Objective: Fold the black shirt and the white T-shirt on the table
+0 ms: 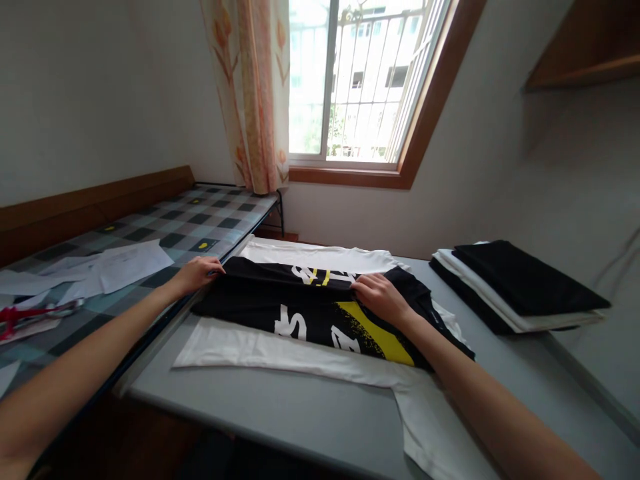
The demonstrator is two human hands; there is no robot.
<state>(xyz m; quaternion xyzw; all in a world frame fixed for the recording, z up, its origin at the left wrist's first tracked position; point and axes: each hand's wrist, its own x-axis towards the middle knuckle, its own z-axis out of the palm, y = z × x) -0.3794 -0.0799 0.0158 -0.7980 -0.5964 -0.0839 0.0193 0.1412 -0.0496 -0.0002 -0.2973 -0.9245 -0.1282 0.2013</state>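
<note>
A black T-shirt [315, 317] with white and yellow print lies on top of a white garment [280, 350] on a grey table. My left hand [200, 272] pinches the black shirt at its left end. Farther right, my right hand [377, 293] grips a raised fold of the same shirt, near the yellow print. A ridge of cloth runs between the two hands, and part of the print is hidden in it. The white garment's sleeve reaches toward the table's front right edge, partly behind my right forearm.
A stack of folded black and white clothes [525, 280] sits at the table's right. To the left, a bed with a checked mattress [215, 213] holds loose papers [130, 267] and red-handled scissors [35, 315]. Behind are a curtain [260, 100] and a barred window.
</note>
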